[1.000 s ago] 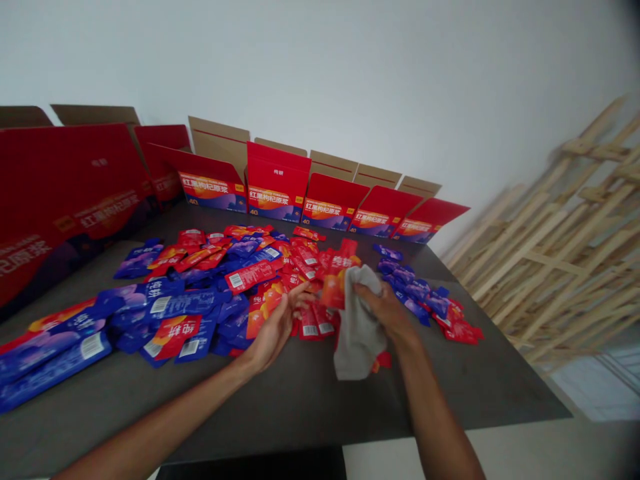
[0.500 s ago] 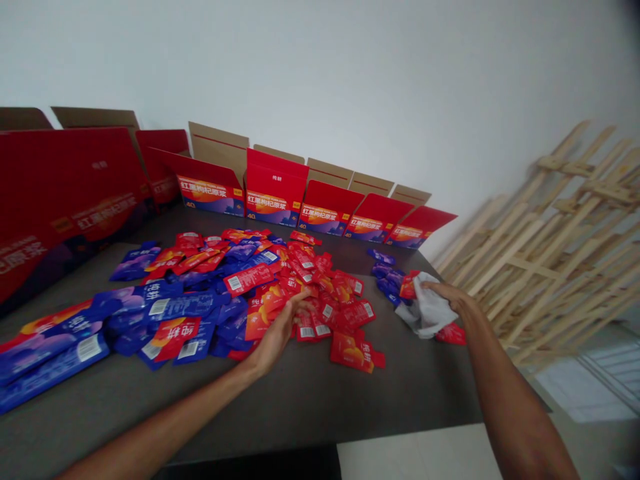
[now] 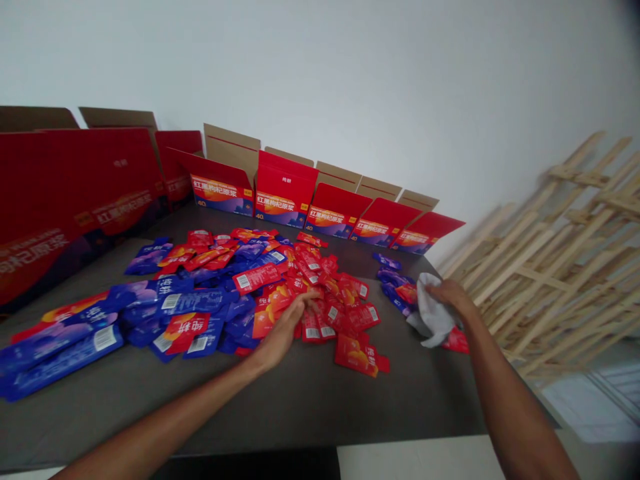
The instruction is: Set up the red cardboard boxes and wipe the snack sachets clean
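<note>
My left hand (image 3: 285, 328) reaches to the near edge of a heap of red sachets (image 3: 353, 293), its fingers apart and loosely bent over them. Nothing is seen held in it. At the right end of the table, my right hand (image 3: 450, 295) grips a crumpled white cloth (image 3: 434, 312), which hangs to the tabletop. Blue-purple sachets (image 3: 393, 283) lie just left of the cloth, with a red one among them. Another red sachet (image 3: 456, 341) shows partly from under the cloth. One red sachet (image 3: 361, 355) lies apart in front of the heap.
Blue sachets (image 3: 187, 303) mixed with red ones cover the left and middle of the dark table (image 3: 320, 407). Open red printed cartons (image 3: 285, 193) stand in a row along the wall, larger ones (image 3: 80, 200) at left. Wooden slatted frames (image 3: 545, 267) lean at right.
The view has shifted slightly, so the scene sits a little further right. The cloth in my right hand has changed shape and uncovers more of the blue-purple sachets. My left hand stays by the heap.
</note>
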Demonstrator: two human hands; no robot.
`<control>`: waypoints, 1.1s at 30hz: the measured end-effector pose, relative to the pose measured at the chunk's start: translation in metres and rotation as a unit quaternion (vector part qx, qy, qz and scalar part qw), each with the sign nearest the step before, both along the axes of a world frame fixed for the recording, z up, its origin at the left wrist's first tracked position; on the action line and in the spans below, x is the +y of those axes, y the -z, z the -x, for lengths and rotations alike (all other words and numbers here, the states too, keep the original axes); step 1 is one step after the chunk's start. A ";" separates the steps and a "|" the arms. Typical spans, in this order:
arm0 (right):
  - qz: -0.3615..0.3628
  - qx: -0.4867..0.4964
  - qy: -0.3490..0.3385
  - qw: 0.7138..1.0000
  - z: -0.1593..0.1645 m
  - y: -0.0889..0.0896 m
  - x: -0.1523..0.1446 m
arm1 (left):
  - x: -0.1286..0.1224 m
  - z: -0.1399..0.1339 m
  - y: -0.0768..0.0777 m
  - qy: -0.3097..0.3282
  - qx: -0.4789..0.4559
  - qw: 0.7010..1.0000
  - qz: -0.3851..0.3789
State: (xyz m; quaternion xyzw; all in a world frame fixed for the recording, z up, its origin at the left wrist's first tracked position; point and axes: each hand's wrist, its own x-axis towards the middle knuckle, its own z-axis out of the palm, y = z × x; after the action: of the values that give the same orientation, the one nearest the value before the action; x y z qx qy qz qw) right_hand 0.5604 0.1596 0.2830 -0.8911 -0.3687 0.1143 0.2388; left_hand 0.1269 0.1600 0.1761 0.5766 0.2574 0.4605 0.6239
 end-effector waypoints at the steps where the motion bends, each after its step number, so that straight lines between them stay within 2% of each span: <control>1: 0.005 -0.019 -0.003 1.000 0.005 -0.003 0.000 | -0.001 0.002 -0.002 -0.004 0.033 0.999 -0.025; 3: 0.006 -0.046 -0.021 0.999 0.020 -0.006 -0.003 | -0.002 0.005 -0.005 -0.005 0.093 0.992 -0.090; 5: -0.012 -0.062 -0.101 0.993 0.043 -0.008 -0.006 | -0.002 0.007 -0.005 0.003 0.141 0.975 -0.171; 8: -0.071 -0.067 -0.284 0.954 0.088 -0.002 -0.011 | 0.000 0.008 -0.002 0.022 0.215 0.932 -0.290; 11: -0.139 -0.056 -0.374 0.915 0.135 0.017 -0.007 | 0.006 0.010 0.002 -0.005 0.301 0.884 -0.358; 13: -0.171 -0.036 -0.391 0.903 0.161 0.034 0.001 | 0.012 0.012 0.003 -0.050 0.367 0.853 -0.368; 16: -0.203 -0.006 -0.384 0.901 0.189 0.060 0.012 | 0.020 0.017 0.003 -0.123 0.467 0.805 -0.344; 20: -0.229 0.014 -0.380 0.896 0.210 0.084 0.020 | 0.025 0.020 0.004 -0.158 0.523 0.778 -0.311; 25: -0.256 0.029 -0.392 0.883 0.219 0.099 0.017 | 0.026 0.020 0.003 -0.155 0.587 0.739 -0.291; 33: -0.280 -0.009 -0.391 0.876 0.222 0.109 0.010 | 0.032 0.021 -0.004 -0.149 0.601 0.721 -0.313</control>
State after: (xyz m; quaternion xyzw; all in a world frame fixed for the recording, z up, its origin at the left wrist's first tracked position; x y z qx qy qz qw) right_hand 0.3386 0.1695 0.1736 -0.5707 -0.7061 0.0820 0.4111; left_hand 0.1061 0.1917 0.1798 0.8489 0.5021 0.1585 0.0463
